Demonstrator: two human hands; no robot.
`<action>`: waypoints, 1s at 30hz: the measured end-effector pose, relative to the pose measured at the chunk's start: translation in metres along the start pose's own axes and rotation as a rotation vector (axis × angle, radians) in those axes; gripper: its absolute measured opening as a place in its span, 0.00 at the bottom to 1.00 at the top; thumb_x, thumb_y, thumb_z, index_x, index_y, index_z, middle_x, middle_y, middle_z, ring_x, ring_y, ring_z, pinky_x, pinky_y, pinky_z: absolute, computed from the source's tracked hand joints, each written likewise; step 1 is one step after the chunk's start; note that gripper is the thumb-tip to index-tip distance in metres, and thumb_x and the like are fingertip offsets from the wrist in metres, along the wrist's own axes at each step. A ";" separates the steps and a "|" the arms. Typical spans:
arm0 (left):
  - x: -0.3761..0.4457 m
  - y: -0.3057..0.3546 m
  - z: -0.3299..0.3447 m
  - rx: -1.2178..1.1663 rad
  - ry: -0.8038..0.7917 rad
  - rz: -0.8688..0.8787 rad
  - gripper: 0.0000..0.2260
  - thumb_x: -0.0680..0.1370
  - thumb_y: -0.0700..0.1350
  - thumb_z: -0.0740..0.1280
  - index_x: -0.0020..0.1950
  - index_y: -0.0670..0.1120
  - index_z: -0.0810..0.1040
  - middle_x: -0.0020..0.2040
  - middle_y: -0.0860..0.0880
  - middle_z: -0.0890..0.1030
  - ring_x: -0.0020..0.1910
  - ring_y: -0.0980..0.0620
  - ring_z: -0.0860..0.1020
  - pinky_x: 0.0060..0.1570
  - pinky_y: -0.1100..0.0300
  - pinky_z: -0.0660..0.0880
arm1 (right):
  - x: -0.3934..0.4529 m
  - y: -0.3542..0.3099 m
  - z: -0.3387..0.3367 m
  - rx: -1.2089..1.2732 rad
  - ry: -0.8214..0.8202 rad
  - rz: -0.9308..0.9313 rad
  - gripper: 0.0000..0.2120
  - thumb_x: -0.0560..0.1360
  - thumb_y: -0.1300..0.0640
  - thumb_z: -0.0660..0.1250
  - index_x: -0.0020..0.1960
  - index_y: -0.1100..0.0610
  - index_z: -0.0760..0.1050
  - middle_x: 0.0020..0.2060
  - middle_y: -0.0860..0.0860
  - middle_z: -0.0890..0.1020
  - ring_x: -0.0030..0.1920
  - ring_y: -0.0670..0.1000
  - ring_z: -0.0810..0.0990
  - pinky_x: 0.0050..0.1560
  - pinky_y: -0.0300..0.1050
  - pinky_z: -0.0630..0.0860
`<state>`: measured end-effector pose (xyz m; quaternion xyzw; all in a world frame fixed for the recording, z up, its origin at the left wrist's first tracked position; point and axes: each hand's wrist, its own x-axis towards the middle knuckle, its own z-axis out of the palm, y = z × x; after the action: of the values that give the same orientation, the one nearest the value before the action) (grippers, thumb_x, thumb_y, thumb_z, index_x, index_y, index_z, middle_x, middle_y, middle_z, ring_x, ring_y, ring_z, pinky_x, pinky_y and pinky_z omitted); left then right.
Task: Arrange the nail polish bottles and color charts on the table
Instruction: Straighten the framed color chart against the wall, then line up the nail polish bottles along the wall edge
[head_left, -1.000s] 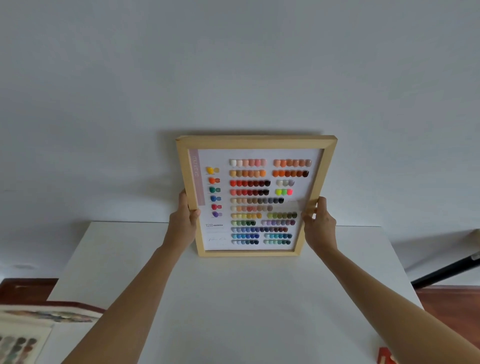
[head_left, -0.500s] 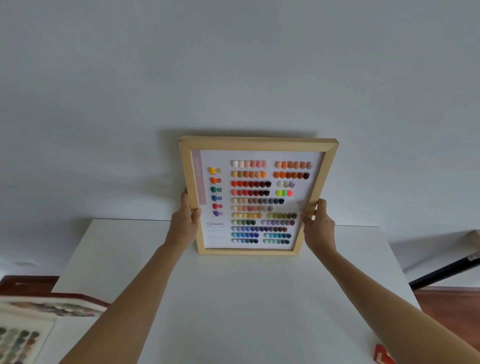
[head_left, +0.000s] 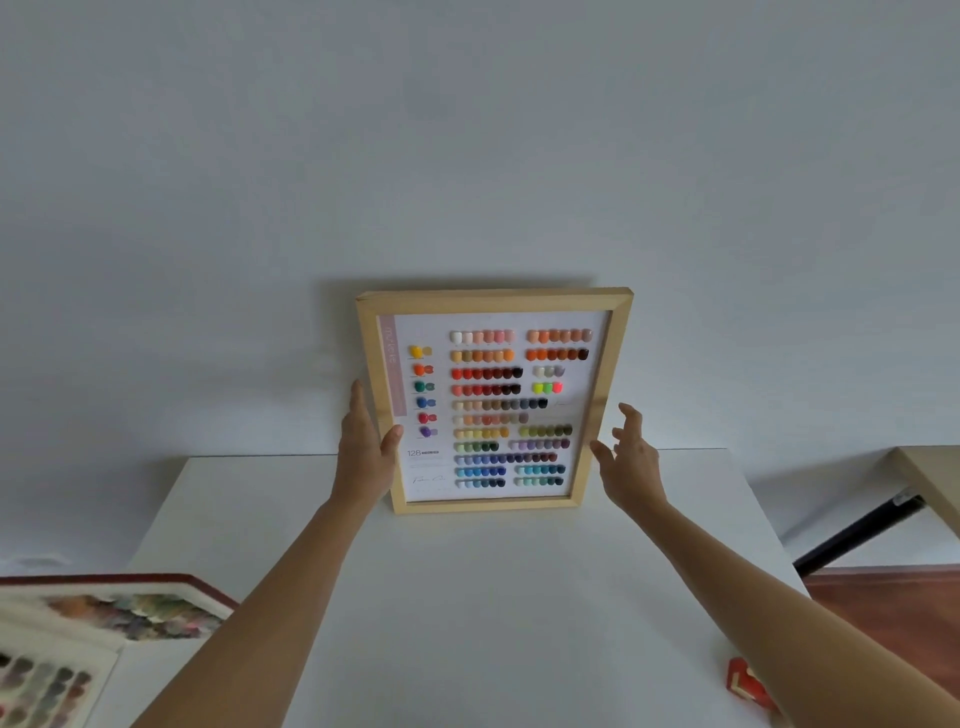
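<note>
A: What's changed with the framed color chart (head_left: 493, 400)?

B: A second ago both hands clasped its side rails. Now the right hand (head_left: 631, 462) has come off, fingers spread and loose, holding nothing, just beside the right rail. The left hand (head_left: 366, 452) stays on the left rail, thumb over the front edge, fingers behind it.

A: So where is the chart sitting?

B: Between the 2 hands, upright with its top tipped back toward the wall (head_left: 467, 156). Its bottom rail looks to be resting on the far part of the worktop (head_left: 467, 597). I can't tell if the top edge actually touches the wall.

A: What does that mean for the task?

B: I'd judge this chart is as good as placed; the open right grip suggests it stands on its own. The left grip only has to let go, gently, since a leaning frame can slide at its foot.

A: Anything left?

B: Below and left of the left grip, more color charts (head_left: 67, 654) lie at the worktop's near corner, blurred. A small red object (head_left: 748, 686) sits under the right forearm. No bottles are in view.
</note>
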<state>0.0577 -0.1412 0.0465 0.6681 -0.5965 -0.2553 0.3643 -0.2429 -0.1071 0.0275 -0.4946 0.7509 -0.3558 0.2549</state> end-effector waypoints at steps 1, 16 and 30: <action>-0.006 0.002 0.000 0.005 0.042 0.017 0.35 0.78 0.41 0.65 0.77 0.49 0.47 0.72 0.39 0.64 0.70 0.40 0.68 0.55 0.44 0.78 | -0.004 -0.001 -0.004 -0.009 0.007 -0.001 0.26 0.78 0.59 0.63 0.71 0.53 0.54 0.67 0.62 0.72 0.67 0.62 0.71 0.63 0.59 0.71; -0.115 0.044 0.058 -0.023 -0.150 0.489 0.22 0.78 0.41 0.66 0.71 0.42 0.65 0.69 0.39 0.69 0.69 0.43 0.68 0.61 0.47 0.75 | -0.103 0.060 -0.108 -0.110 0.083 0.084 0.08 0.76 0.64 0.62 0.53 0.56 0.76 0.46 0.54 0.82 0.42 0.51 0.80 0.37 0.39 0.74; -0.230 0.107 0.205 0.048 -0.537 0.533 0.16 0.79 0.42 0.63 0.68 0.46 0.71 0.65 0.48 0.74 0.66 0.51 0.72 0.67 0.59 0.68 | -0.124 0.199 -0.225 -0.255 -0.059 0.083 0.08 0.77 0.64 0.63 0.53 0.59 0.79 0.48 0.52 0.83 0.45 0.46 0.79 0.42 0.27 0.69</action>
<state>-0.2032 0.0452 -0.0139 0.4072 -0.8293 -0.3036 0.2328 -0.4728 0.1218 0.0140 -0.5018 0.8019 -0.2321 0.2265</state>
